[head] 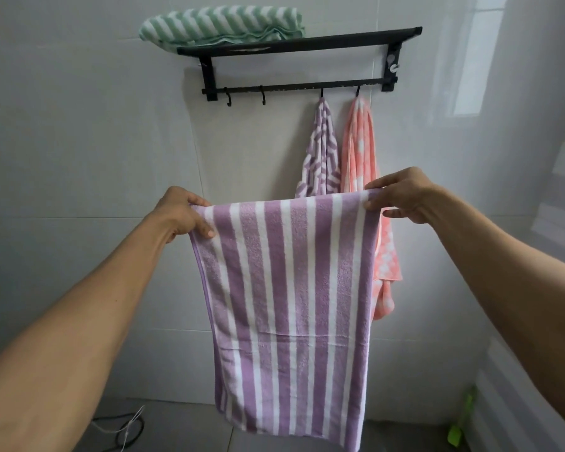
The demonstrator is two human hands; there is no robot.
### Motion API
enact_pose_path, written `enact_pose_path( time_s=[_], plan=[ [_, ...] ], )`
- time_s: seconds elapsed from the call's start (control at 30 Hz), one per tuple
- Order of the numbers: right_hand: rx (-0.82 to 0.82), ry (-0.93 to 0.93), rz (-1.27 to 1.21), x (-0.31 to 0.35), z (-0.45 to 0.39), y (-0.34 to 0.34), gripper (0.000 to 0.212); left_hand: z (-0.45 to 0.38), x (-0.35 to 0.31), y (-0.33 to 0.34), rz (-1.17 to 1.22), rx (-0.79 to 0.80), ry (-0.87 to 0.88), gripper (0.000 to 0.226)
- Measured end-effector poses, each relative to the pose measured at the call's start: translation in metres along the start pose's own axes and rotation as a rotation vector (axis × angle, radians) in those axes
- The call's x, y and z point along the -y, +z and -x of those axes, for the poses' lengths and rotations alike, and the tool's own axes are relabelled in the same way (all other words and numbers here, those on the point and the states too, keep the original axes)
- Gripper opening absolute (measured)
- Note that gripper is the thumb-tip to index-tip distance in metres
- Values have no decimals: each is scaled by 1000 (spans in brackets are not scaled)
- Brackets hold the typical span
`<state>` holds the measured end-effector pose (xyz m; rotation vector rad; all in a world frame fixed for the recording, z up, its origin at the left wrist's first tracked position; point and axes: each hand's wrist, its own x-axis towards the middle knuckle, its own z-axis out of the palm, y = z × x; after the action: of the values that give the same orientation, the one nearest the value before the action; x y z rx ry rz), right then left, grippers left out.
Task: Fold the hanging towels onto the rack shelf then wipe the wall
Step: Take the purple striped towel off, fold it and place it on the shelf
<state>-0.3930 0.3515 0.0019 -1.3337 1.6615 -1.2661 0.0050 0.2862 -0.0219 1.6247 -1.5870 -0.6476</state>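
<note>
I hold a purple-and-white striped towel (pixel 284 298) spread out in front of me, folded over so a doubled layer hangs down. My left hand (pixel 183 212) pinches its top left corner and my right hand (pixel 402 195) pinches its top right corner. Above, the black wall rack (pixel 300 48) carries a folded green-and-white towel (pixel 222 26) on the left of its shelf. Two towels hang from hooks on the rack's lower bar: a purple patterned towel (pixel 320 148) and a pink towel (pixel 362 151), both partly hidden behind the held towel.
Two bare hooks (pixel 245 96) hang on the left of the lower bar. The white tiled wall (pixel 95 141) surrounds the rack. A black cable (pixel 124 429) lies on the floor at lower left; a green object (pixel 460 422) stands at lower right.
</note>
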Motion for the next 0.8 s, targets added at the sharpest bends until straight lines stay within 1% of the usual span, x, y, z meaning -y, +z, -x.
enact_pose_path(
  time_s=[0.1,0.2,0.27,0.37,0.5,0.53,0.57,0.6,0.63,0.67,0.7,0.73,0.77,0.8],
  plan=[
    [3,-25,66,-3,-3,-1,26,1,-3,4,-142,-88,46,47],
    [6,-54,159,-6,-5,0,15,1,-7,9,-261,-148,82,35],
    [2,-55,170,-8,-5,2,12,3,-10,8,-291,-167,88,29],
    [27,-47,159,-13,-6,1,10,1,-8,4,-275,-171,98,27],
    [47,-48,118,-14,-10,-1,7,0,-3,-1,-170,-81,83,21],
    [25,-75,74,-9,-10,-1,6,-2,-5,-5,-109,-65,85,20],
    [-5,-120,-3,-2,-10,-3,7,-4,-11,-10,5,-63,94,21],
    [-21,-166,-114,3,-8,-5,11,-3,-14,-15,184,-56,100,26],
    [-1,-193,-237,7,-7,-8,22,-3,-16,-18,394,-33,103,35],
    [63,-174,-305,6,-4,-11,39,-1,-14,-16,544,15,104,42],
    [142,-112,-264,-2,1,-10,58,5,-8,-8,588,73,91,42],
    [193,-24,-142,-17,7,-5,77,12,4,4,574,125,53,36],
    [218,58,-24,-40,11,2,88,19,21,20,559,148,-7,27],
    [216,128,49,-65,14,9,87,26,37,34,552,137,-72,21]
  ],
)
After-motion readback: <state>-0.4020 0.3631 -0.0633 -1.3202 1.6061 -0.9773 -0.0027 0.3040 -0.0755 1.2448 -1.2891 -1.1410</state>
